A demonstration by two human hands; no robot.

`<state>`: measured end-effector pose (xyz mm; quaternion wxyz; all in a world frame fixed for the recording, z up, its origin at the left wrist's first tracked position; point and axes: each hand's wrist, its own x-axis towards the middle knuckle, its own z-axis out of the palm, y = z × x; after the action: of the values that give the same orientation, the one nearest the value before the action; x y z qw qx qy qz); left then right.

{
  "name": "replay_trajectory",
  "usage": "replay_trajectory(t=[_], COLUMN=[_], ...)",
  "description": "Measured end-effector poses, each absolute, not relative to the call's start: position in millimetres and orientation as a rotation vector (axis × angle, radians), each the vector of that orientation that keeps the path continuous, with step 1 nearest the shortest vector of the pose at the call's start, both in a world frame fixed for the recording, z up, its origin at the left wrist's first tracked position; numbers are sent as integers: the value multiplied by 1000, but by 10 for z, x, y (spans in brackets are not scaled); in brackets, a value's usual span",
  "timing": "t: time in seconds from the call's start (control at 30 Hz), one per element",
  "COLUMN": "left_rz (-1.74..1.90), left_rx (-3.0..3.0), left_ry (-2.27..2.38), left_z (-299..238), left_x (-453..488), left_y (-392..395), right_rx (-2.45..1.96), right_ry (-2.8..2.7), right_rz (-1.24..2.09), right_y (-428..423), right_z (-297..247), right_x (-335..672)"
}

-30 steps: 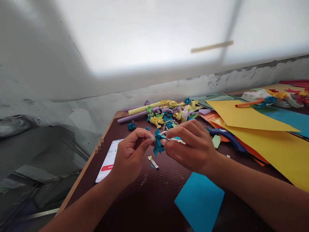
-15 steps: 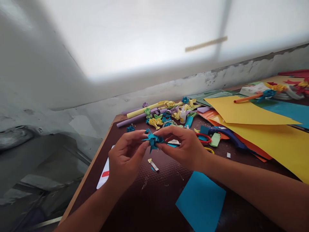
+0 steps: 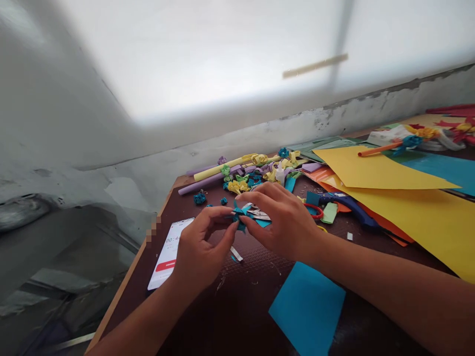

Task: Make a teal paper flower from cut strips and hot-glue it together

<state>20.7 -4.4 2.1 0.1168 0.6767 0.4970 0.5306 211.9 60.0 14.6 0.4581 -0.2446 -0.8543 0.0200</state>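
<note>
Both hands meet over the dark brown table [image 3: 237,306] and pinch a small teal paper flower [image 3: 239,216] between their fingertips. My left hand [image 3: 202,247] grips it from the left and below. My right hand [image 3: 284,220] grips it from the right and also holds a thin silvery strip, only partly visible between the fingers. Below the hands a short white paper bit [image 3: 236,254] lies on the table.
A phone [image 3: 168,252] with a running timer lies near the table's left edge. A blue paper square [image 3: 307,309] lies at the front. Behind the hands are curled paper flowers [image 3: 256,170], purple and yellow paper tubes [image 3: 208,179], a blue glue gun [image 3: 347,205], and yellow sheets [image 3: 408,198].
The hands have dropped a little and closed tighter on the teal flower, which looks more bunched. The left hand has shifted, and the phone screen shows again.
</note>
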Motion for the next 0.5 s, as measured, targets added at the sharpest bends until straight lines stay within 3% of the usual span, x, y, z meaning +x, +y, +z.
replay_trajectory(t=[0.17,0.5], left_rz=[1536,1372], left_rx=[2047,2005], left_ry=[1419,1308], left_z=[2,12], left_x=[191,170], left_y=[-15,14], right_rx=[-447,-551], right_ry=[-2174,-2153], right_rz=[193,616], right_y=[619,703], right_z=[129,97], right_x=[2108,2074])
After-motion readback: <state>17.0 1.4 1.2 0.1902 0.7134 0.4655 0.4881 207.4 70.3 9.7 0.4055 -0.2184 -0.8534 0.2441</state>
